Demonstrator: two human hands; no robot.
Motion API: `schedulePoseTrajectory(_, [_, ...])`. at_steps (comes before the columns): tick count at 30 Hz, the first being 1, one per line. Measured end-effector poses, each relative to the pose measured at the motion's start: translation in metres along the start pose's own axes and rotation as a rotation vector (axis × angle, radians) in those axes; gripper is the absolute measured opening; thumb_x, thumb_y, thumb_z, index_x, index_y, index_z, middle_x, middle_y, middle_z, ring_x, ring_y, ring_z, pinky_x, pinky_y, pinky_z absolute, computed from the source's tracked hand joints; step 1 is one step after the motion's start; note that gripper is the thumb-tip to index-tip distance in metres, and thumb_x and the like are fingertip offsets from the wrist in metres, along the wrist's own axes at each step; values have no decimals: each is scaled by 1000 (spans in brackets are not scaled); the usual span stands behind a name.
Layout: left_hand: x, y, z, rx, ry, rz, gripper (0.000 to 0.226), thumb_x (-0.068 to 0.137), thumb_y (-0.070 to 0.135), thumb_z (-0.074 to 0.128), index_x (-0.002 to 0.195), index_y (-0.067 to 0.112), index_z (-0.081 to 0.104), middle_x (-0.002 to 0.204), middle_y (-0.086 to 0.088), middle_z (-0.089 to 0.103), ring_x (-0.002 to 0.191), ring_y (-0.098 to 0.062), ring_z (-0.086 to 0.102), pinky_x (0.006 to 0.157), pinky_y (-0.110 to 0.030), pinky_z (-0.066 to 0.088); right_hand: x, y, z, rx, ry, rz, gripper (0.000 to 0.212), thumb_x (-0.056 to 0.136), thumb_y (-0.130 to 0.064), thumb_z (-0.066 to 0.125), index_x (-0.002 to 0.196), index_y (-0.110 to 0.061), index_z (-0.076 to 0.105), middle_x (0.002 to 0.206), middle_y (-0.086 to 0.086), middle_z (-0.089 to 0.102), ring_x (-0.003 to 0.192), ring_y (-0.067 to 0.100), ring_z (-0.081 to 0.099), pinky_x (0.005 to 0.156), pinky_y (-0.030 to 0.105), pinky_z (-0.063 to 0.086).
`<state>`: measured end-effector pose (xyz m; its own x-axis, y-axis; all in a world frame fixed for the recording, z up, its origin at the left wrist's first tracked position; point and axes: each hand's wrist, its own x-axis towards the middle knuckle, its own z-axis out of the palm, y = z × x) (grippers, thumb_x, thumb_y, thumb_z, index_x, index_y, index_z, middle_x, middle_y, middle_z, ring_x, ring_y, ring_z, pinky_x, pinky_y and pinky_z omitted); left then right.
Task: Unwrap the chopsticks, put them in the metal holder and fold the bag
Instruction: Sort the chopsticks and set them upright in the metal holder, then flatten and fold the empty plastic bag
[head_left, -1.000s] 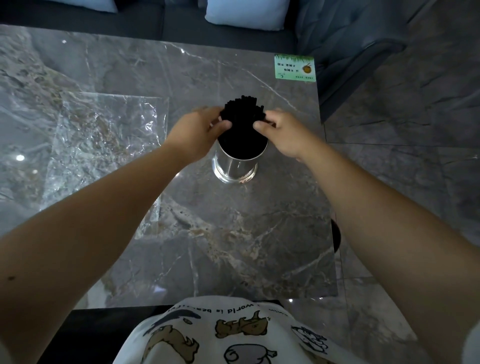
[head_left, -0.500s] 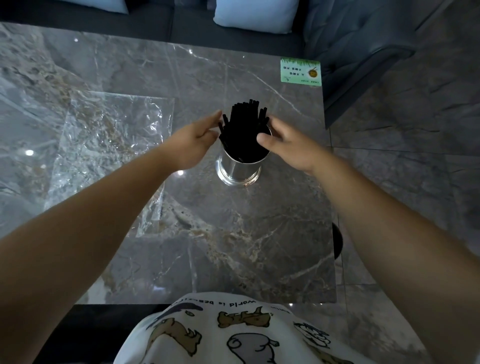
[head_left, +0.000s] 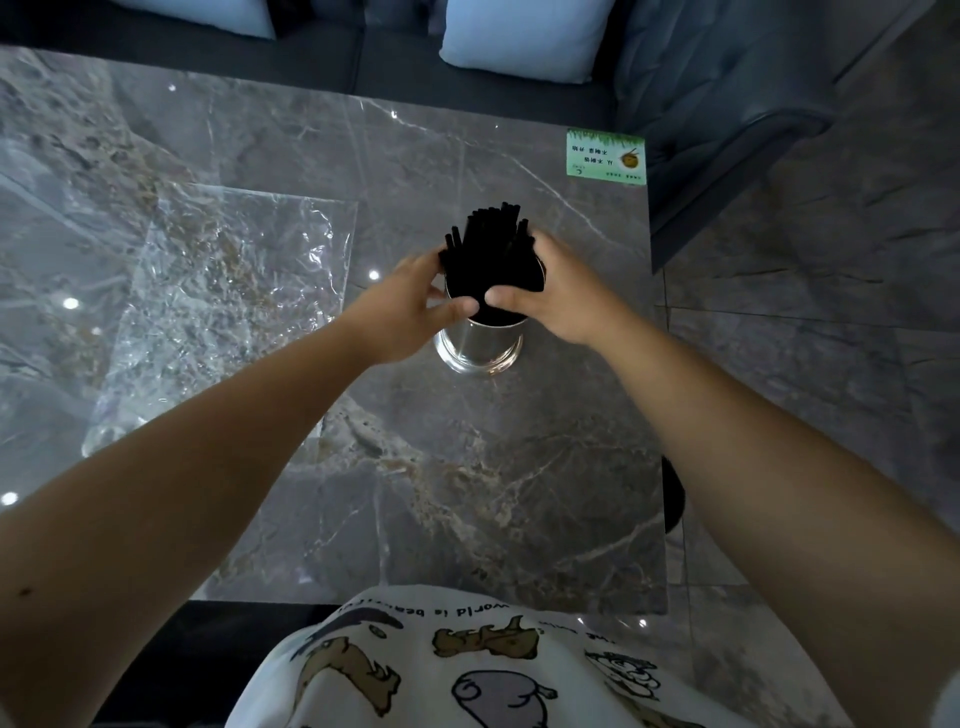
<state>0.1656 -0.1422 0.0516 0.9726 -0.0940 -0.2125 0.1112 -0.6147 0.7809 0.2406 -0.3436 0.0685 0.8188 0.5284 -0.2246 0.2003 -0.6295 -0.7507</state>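
Note:
A bundle of black chopsticks (head_left: 491, 254) stands upright in the shiny metal holder (head_left: 480, 348) near the middle of the marble table (head_left: 467, 493). My left hand (head_left: 410, 306) cups the bundle from the left and my right hand (head_left: 556, 296) from the right, thumbs almost meeting in front, just above the holder's rim. The chopstick tops fan out above my fingers. A clear, crinkled plastic bag (head_left: 228, 291) lies flat on the table to the left, partly under my left forearm.
A green printed card (head_left: 605, 156) lies at the table's far right corner. A dark sofa with pale blue cushions (head_left: 524, 36) runs along the far edge. The table's right edge drops to a grey tiled floor (head_left: 831, 322).
Half a second ago both hands were spread apart beside the chopsticks; now they have closed in around the bundle, gathering it together above the holder.

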Motion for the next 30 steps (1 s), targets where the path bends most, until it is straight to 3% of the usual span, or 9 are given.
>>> schedulePoseTrajectory(4, [8, 2, 2, 95, 60, -3, 50, 94, 46, 53, 136, 21, 45, 126, -8, 52, 101, -20, 59, 84, -31, 41, 9, 2, -1, -106, 22, 39, 50, 86, -45, 63, 129, -21, 53, 129, 6, 54, 117, 23, 55, 98, 46, 47])
schedulePoseTrajectory(8, [16, 6, 2, 174, 73, -30, 43, 97, 42, 48, 132, 16, 50, 123, -12, 56, 110, -28, 56, 89, -37, 43, 10, 0, -1, -137, 30, 26, 42, 91, -42, 59, 128, -22, 55, 127, 7, 56, 114, 24, 57, 96, 44, 49])
schedulePoseTrajectory(13, [12, 9, -1, 120, 45, -31, 46, 96, 45, 49, 133, 17, 48, 125, -10, 56, 109, -26, 58, 93, -41, 46, 7, -1, -5, -124, -13, 20, 41, 92, -40, 58, 130, -23, 53, 128, 6, 57, 115, 22, 57, 94, 37, 48])
schedulePoseTrajectory(16, [2, 10, -4, 110, 26, -59, 62, 92, 53, 48, 142, 18, 39, 135, -8, 51, 110, -22, 58, 98, -44, 45, -1, -3, -8, -39, -55, 57, 42, 92, -40, 56, 132, -26, 49, 132, -1, 57, 119, 18, 56, 93, 30, 44])
schedulePoseTrajectory(20, [-29, -3, -18, 115, 68, -121, 69, 95, 55, 41, 149, 15, 27, 145, -7, 45, 123, -22, 51, 102, -37, 38, -14, -3, -17, -84, -31, 148, 68, 93, -54, 47, 150, -23, 26, 153, 5, 37, 137, 21, 38, 104, 34, 31])
schedulePoseTrajectory(22, [-51, -19, -29, 127, 116, -145, 65, 97, 53, 39, 148, 15, 30, 145, -8, 47, 127, -24, 49, 100, -32, 34, -22, -10, -19, -96, 64, 184, 69, 94, -56, 45, 150, -22, 25, 155, 7, 33, 139, 22, 35, 104, 34, 29])
schedulePoseTrajectory(25, [-88, -54, -52, 178, 175, -172, 60, 98, 52, 40, 146, 15, 35, 143, -10, 49, 124, -28, 52, 95, -32, 36, -32, -36, -13, -162, 340, 133, 59, 96, -48, 46, 144, -15, 39, 151, 10, 36, 138, 25, 35, 109, 37, 29])
schedulePoseTrajectory(30, [-140, -133, -98, 344, 219, -271, 47, 97, 41, 48, 137, 15, 48, 138, -15, 53, 112, -33, 59, 95, -41, 44, -43, -103, 37, -338, 707, -305, 35, 92, -26, 53, 119, -5, 62, 131, 15, 53, 122, 27, 48, 105, 29, 32])
